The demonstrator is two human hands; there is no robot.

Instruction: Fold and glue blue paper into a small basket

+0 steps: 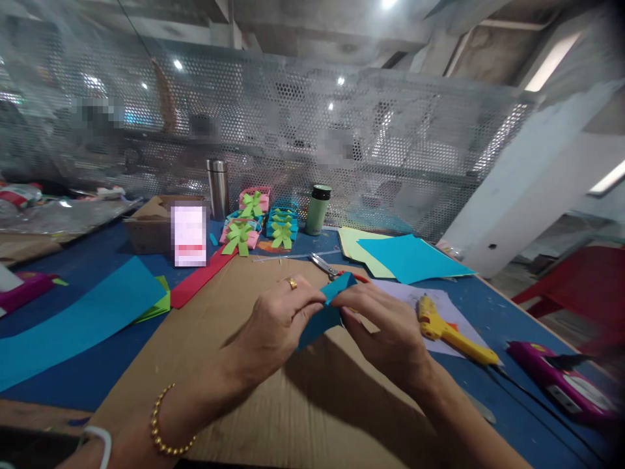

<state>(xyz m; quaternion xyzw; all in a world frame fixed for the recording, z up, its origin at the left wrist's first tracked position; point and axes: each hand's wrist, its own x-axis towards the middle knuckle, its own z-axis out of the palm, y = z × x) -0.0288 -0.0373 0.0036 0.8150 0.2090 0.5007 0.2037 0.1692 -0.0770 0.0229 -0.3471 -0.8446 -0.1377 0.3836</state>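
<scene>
A folded piece of blue paper is held up over the brown cardboard sheet. My left hand pinches its upper left edge between thumb and fingers. On the other side my right hand grips the paper, fingers over its top and thumb below. Part of the fold is hidden behind my fingers. Just beyond the paper lie scissors with orange-red handles, partly covered by my right hand. A yellow glue gun rests on a pale lilac sheet to the right of that hand.
Small paper baskets with green bows stand at the back, near a steel flask and a green tumbler. Blue sheets lie back right; a long blue strip lies left. A purple power strip sits at right.
</scene>
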